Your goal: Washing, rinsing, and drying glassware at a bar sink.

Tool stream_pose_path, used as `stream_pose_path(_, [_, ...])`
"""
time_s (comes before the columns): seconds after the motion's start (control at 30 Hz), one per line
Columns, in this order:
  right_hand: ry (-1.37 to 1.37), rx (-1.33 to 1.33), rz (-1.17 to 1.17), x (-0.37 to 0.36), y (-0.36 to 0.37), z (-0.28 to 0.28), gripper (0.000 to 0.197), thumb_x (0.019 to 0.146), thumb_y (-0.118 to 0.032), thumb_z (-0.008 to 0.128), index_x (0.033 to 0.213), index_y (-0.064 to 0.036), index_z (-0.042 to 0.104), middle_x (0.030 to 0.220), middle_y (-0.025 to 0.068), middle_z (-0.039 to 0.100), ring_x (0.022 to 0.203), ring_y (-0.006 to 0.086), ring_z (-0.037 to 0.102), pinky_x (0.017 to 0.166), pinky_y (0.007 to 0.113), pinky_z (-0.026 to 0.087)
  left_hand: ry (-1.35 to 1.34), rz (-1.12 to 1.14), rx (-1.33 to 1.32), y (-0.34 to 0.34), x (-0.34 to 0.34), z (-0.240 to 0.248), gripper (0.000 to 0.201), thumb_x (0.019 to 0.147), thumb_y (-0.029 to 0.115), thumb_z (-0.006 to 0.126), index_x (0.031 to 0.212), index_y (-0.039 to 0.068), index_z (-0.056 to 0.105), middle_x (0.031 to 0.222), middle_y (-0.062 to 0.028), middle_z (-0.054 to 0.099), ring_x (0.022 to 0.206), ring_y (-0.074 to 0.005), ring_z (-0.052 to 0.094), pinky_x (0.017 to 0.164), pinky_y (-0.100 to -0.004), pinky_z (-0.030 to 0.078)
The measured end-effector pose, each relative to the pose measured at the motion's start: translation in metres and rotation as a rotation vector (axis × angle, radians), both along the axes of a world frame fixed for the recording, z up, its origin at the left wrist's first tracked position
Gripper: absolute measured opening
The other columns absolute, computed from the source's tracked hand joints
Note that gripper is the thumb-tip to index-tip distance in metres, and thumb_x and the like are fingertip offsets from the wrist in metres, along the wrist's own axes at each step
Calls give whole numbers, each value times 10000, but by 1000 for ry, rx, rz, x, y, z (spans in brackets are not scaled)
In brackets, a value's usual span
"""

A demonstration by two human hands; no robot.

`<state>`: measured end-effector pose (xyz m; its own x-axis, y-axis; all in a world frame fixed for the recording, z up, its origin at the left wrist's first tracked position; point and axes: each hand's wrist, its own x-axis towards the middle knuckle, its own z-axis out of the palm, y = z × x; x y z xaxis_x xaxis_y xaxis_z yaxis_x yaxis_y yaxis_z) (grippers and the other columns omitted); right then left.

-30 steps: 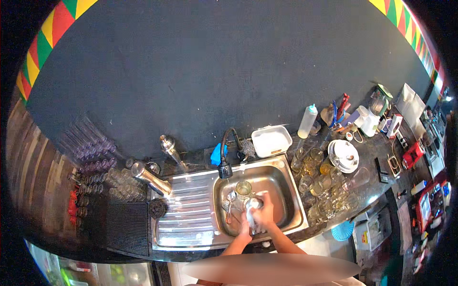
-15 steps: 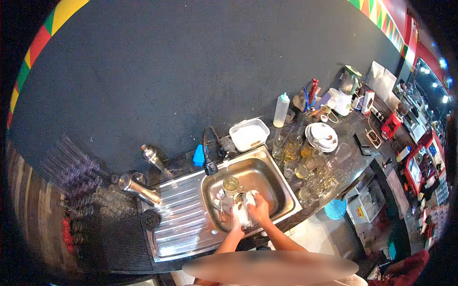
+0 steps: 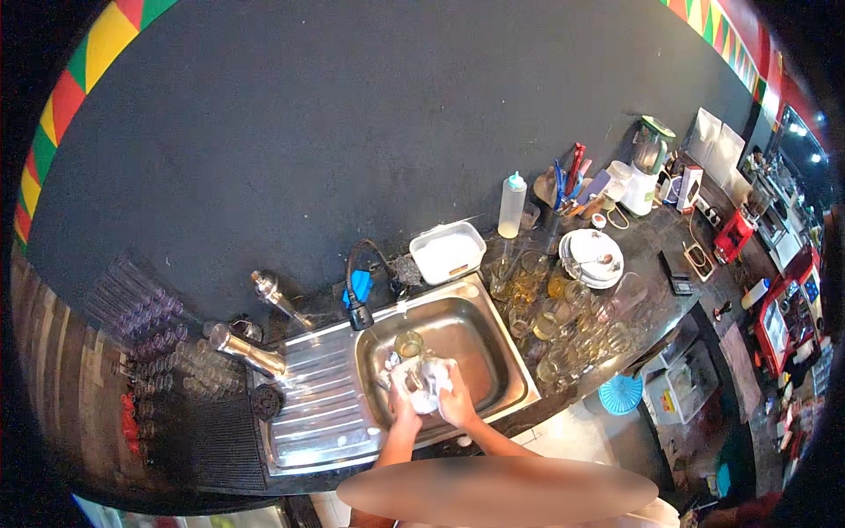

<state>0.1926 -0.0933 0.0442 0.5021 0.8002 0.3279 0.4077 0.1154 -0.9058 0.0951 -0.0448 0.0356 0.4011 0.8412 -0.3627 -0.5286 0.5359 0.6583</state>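
Over the sink basin [image 3: 480, 374], both my hands are closed around a white, rounded piece of crockery [image 3: 425, 403] with a brown patch; whether it is a cup or a dish I cannot make out. My left hand [image 3: 402, 408] grips its left side, and my right hand [image 3: 455, 407] presses its right side, where something white and foamy shows by the fingers. Just beyond them a glass [image 3: 408, 343] stands in the basin. Some cutlery is partly hidden at the basin's left, by my left hand. The black faucet [image 3: 359, 310] arches over the basin's far left corner.
Many used glasses [image 3: 550, 321] crowd the counter right of the sink, beside stacked white plates [image 3: 594, 260]. A white plastic tub [image 3: 447, 253] and a squeeze bottle [image 3: 511, 207] stand behind. Left are the ridged drainboard [image 3: 321, 400], metal shakers [image 3: 246, 349] and rows of clean-looking glasses [image 3: 207, 365].
My view has shifted, so the sink appears further left. Both hands stay on the white crockery, which has turned a little between them; my right hand has come lower along its side.
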Motion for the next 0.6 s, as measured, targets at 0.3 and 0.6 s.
stream_pose_path(0.3, [333,-221,102,50,6,-10,251,799,-66,440,1050,-67,437,946,125,476,950,239,453,887,322,339,-294,50,-211,-25,47,18,417,887,387,428,1189,102,460,1136,-69,527,1037,-221,523,891,-370,427])
stream_pose_path(0.6, [456,-83,297,128,-6,-17,425,639,119,424,1026,-19,534,896,37,567,879,140,542,793,250,412,-22,170,-27,-39,98,-14,346,842,365,538,1099,133,543,912,-7,576,786,-127,561,663,-297,479])
